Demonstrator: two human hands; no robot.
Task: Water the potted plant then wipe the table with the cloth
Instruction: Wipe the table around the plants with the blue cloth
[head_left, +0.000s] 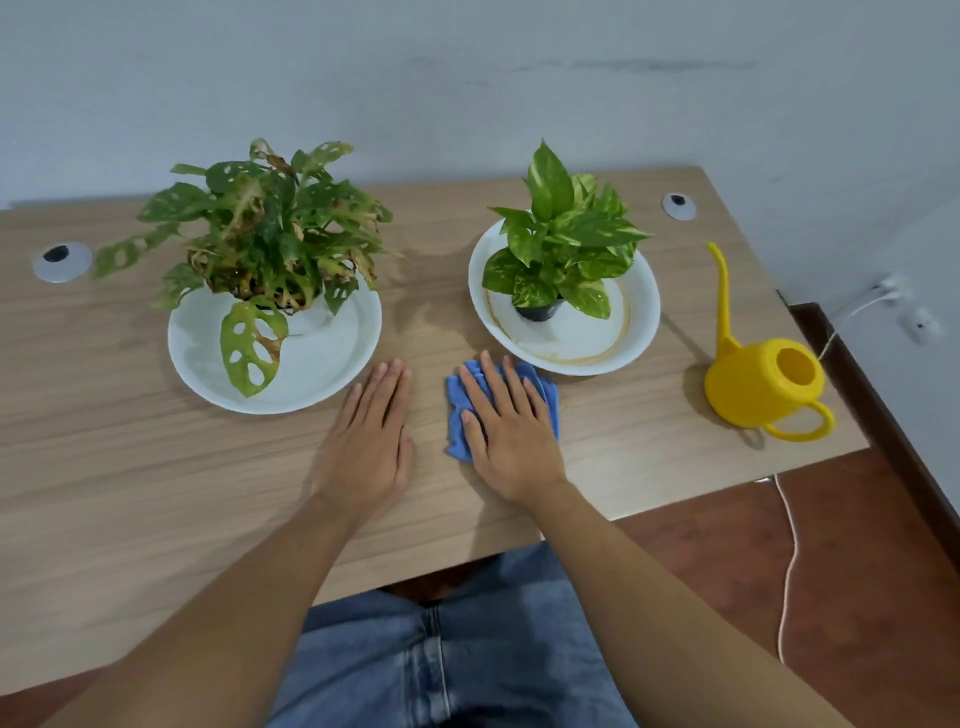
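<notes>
Two potted plants stand on the wooden table (156, 493). The left plant (265, 228) has holed, partly browned leaves and sits on a white plate (332, 364). The right plant (566, 239) with variegated leaves sits in a small black pot on a second white plate (587, 343). A yellow watering can (763, 379) with a long thin spout stands upright at the right. A blue cloth (457, 405) lies between the plates near the front. My right hand (506, 431) presses flat on the cloth. My left hand (371, 436) rests flat on the bare table beside it.
Two grey cable grommets sit in the table, one at the far left (61, 261) and one at the back right (678, 206). A wall runs behind the table. A white cable (789, 545) trails over the red-brown floor at the right, past the table's edge.
</notes>
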